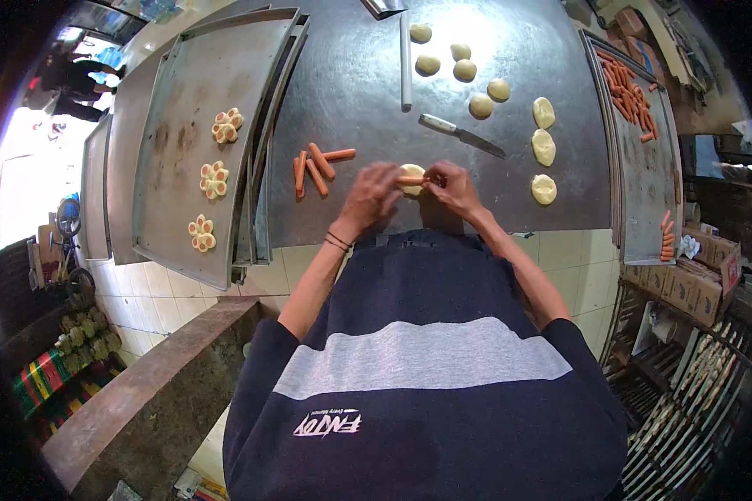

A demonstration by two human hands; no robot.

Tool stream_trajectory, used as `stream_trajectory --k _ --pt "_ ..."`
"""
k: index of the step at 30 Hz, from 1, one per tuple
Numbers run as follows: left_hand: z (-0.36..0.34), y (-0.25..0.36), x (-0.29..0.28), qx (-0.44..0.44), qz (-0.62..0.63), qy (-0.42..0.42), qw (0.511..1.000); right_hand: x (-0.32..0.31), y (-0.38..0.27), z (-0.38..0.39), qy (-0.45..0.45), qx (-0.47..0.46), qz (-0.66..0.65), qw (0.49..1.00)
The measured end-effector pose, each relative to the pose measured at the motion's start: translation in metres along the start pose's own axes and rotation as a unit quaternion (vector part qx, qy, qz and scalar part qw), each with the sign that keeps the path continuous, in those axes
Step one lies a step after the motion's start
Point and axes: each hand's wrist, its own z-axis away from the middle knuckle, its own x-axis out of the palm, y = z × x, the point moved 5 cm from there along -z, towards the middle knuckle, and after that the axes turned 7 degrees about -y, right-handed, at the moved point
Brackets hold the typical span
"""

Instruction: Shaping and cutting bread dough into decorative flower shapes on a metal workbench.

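Observation:
A flattened piece of dough (413, 169) lies on the metal table in front of me, with a sausage (410, 179) across it. My left hand (371, 197) is closed at the sausage's left end, its fingers slightly blurred. At the other end, the fingers of my right hand (454, 190) are pinched on the sausage. Several loose sausages (317, 164) lie left of my left hand. Beyond my right hand rests a knife (463, 135) with a pale handle. Flattened dough ovals (543, 148) form a column to the right.
Round dough balls (464, 70) sit farther back beside a grey rod (406, 63). On the left, a large baking tray (167, 125) carries flower-shaped pieces of dough and sausage (214, 180). Another tray (643, 175) at the right holds many sausages (628, 92). Cardboard boxes (685, 284) stand below it.

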Motion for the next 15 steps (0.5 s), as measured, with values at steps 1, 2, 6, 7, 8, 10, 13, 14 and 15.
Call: stream_trajectory --k 1,2,6,7,8,10,13,14,15 --pt "0.000 0.000 0.009 0.000 -0.002 0.001 1.000 0.002 -0.004 0.002 -0.003 -0.038 0.006 0.999" --pt "-0.002 0.003 0.019 0.019 -0.003 -0.004 1.000 0.003 -0.006 0.004 -0.005 -0.073 0.013 0.997" --pt "-0.007 0.003 0.026 0.071 -0.047 0.010 0.996 0.001 -0.006 0.012 0.014 -0.103 0.016 0.994" --pt "-0.001 0.001 0.028 0.068 -0.050 0.012 0.996 -0.002 -0.015 0.017 0.028 -0.111 0.009 0.993" --pt "0.005 0.004 0.029 0.072 -0.053 0.029 0.996 -0.005 -0.019 0.022 0.045 -0.115 0.003 0.992" --pt "0.005 0.006 0.030 0.080 -0.056 0.045 0.994 -0.001 -0.025 0.028 0.017 -0.122 0.016 0.992" --pt "-0.005 0.007 0.025 0.090 -0.038 0.052 0.994 0.002 -0.021 0.020 -0.019 -0.130 0.026 0.991" --pt "-0.011 0.001 0.025 0.060 0.005 0.031 0.998 0.003 -0.015 0.015 -0.029 -0.131 0.021 0.991" --pt "-0.018 -0.006 0.025 0.030 0.047 0.011 0.998 0.001 -0.009 0.011 -0.027 -0.133 0.022 0.990"
